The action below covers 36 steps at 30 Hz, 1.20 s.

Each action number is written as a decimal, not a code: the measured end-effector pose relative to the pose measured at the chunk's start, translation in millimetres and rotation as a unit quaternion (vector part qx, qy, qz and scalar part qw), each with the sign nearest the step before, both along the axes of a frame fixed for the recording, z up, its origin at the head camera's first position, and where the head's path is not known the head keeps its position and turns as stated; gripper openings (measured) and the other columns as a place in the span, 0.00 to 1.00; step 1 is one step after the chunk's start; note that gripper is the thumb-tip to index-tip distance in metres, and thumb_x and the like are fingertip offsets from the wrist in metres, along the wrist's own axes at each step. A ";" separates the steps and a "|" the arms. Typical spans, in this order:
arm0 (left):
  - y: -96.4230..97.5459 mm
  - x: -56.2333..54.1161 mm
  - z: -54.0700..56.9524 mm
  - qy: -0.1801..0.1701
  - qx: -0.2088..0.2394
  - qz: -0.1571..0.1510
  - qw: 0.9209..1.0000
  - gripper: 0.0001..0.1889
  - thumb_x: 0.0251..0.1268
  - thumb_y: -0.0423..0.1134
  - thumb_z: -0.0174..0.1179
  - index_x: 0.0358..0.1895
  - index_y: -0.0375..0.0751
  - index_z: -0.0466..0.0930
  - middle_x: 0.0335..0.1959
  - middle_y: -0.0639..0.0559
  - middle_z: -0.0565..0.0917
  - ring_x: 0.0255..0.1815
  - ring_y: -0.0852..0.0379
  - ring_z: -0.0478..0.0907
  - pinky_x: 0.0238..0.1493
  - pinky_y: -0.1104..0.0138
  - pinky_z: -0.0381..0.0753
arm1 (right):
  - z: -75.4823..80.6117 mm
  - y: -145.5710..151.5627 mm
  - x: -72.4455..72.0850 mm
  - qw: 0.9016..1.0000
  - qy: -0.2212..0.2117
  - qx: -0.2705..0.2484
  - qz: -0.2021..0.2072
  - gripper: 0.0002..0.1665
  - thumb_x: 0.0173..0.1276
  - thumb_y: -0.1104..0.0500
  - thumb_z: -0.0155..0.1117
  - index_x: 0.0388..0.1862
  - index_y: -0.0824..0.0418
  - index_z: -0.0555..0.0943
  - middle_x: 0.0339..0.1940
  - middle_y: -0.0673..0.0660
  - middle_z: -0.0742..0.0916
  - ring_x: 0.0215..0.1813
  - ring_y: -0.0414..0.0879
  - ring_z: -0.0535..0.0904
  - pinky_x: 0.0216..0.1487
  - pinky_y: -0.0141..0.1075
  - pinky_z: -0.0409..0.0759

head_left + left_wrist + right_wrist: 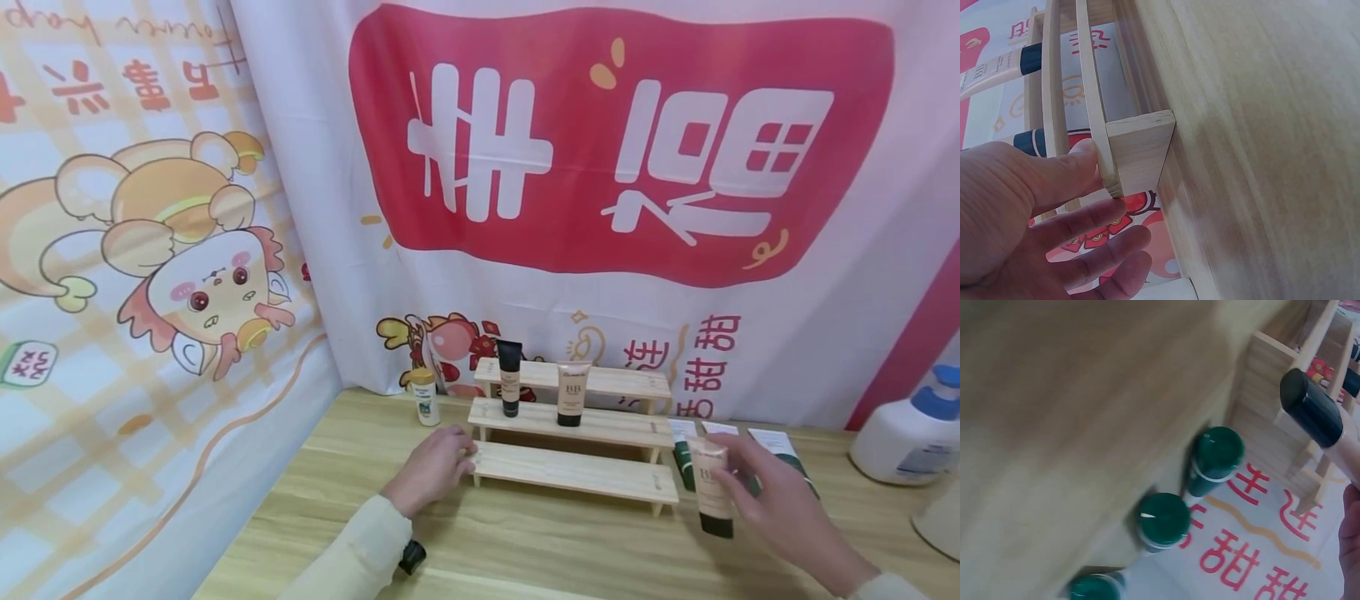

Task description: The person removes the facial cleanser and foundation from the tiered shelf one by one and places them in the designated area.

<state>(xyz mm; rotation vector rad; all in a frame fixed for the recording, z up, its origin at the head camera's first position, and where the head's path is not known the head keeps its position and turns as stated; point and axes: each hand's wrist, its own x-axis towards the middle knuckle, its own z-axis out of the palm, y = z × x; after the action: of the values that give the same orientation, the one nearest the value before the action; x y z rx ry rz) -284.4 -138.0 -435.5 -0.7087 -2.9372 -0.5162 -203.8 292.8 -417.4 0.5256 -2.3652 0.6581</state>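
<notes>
Beige, the BB cream tube (712,502) is pinched in my right hand (780,504), right of the wooden rack (607,424) whose lowest step (573,473) my left hand (431,468) grips, my sleeve (356,546) partly hiding something black (412,557).

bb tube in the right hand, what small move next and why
Probably move the held BB tube left toward the bare right part of the middle shelf: another BB tube stands on that shelf, the right hand grips this one beside the wooden rack, and the left hand holds the rack's left end.
</notes>
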 end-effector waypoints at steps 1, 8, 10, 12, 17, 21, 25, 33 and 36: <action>0.0 0.1 0.3 -0.003 -0.001 0.001 1.000 0.12 0.56 0.38 0.67 0.43 0.41 0.83 0.42 0.51 0.80 0.43 0.53 0.76 0.48 0.59 0.78 | -2.4 0.5 2.8 1.000 -0.018 0.003 -0.006 0.29 0.52 0.70 0.72 0.54 0.58 0.76 0.24 0.41 0.75 0.26 0.33 0.70 0.25 0.25 0.72; 0.5 0.4 0.5 -0.015 -0.003 0.013 1.000 0.13 0.55 0.39 0.68 0.44 0.41 0.83 0.42 0.52 0.80 0.43 0.54 0.76 0.48 0.59 0.78 | -17.4 1.7 12.5 0.974 -0.221 -0.003 -0.045 0.23 0.66 0.55 0.64 0.59 0.53 0.72 0.28 0.45 0.76 0.30 0.39 0.71 0.25 0.30 0.73; 0.4 1.2 0.9 -0.013 -0.002 0.012 1.000 0.13 0.55 0.38 0.68 0.44 0.41 0.83 0.42 0.51 0.80 0.43 0.54 0.76 0.48 0.59 0.78 | -20.0 1.5 12.0 0.958 -0.282 -0.009 -0.057 0.23 0.69 0.49 0.60 0.61 0.50 0.71 0.30 0.47 0.77 0.32 0.41 0.72 0.27 0.31 0.73; 0.3 1.7 1.0 -0.012 -0.001 0.010 1.000 0.12 0.55 0.38 0.68 0.43 0.41 0.83 0.42 0.51 0.80 0.42 0.54 0.76 0.47 0.59 0.78 | -21.9 1.6 10.3 0.950 -0.306 -0.012 -0.058 0.24 0.69 0.44 0.57 0.61 0.51 0.71 0.34 0.48 0.79 0.34 0.43 0.72 0.30 0.33 0.75; 0.0 1.9 0.4 -0.011 0.001 0.006 1.000 0.12 0.55 0.38 0.68 0.43 0.41 0.83 0.41 0.52 0.80 0.42 0.54 0.76 0.47 0.60 0.78 | -26.1 5.7 4.7 0.941 -0.335 -0.022 -0.053 0.27 0.68 0.39 0.55 0.60 0.52 0.74 0.44 0.50 0.82 0.37 0.43 0.74 0.36 0.37 0.77; 0.1 1.5 0.7 -0.009 0.001 0.004 1.000 0.12 0.55 0.38 0.67 0.43 0.41 0.83 0.41 0.52 0.80 0.42 0.54 0.76 0.47 0.60 0.78 | -31.3 9.8 -2.6 0.914 -0.400 -0.040 -0.048 0.25 0.67 0.41 0.58 0.57 0.51 0.76 0.44 0.50 0.82 0.37 0.44 0.75 0.38 0.39 0.78; 1.0 1.6 1.7 -0.011 0.000 0.005 1.000 0.12 0.56 0.38 0.67 0.43 0.41 0.83 0.42 0.52 0.80 0.42 0.54 0.76 0.47 0.60 0.78 | -40.3 13.9 -9.5 0.900 -0.432 -0.035 -0.048 0.20 0.65 0.45 0.62 0.51 0.53 0.79 0.42 0.50 0.83 0.39 0.44 0.77 0.41 0.43 0.80; 2.7 1.4 1.9 -0.011 -0.005 0.005 1.000 0.12 0.56 0.38 0.67 0.44 0.41 0.83 0.43 0.51 0.80 0.44 0.53 0.76 0.48 0.59 0.78 | -50.6 23.3 -16.3 0.893 -0.445 -0.012 -0.057 0.13 0.64 0.51 0.64 0.45 0.56 0.80 0.42 0.51 0.83 0.45 0.48 0.79 0.44 0.51 0.80; 2.7 0.9 1.7 -0.012 -0.003 0.006 1.000 0.12 0.56 0.38 0.67 0.43 0.41 0.83 0.43 0.51 0.80 0.43 0.54 0.76 0.48 0.59 0.78 | -51.9 25.1 -18.5 0.891 -0.450 -0.006 -0.065 0.14 0.64 0.51 0.64 0.46 0.56 0.80 0.42 0.51 0.83 0.46 0.50 0.79 0.45 0.52 0.79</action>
<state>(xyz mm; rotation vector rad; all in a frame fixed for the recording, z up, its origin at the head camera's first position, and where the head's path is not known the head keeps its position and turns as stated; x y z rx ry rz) -283.5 -135.3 -433.8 -0.6897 -2.9654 -0.5182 -222.3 317.9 -469.3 0.0168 -3.2076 1.0017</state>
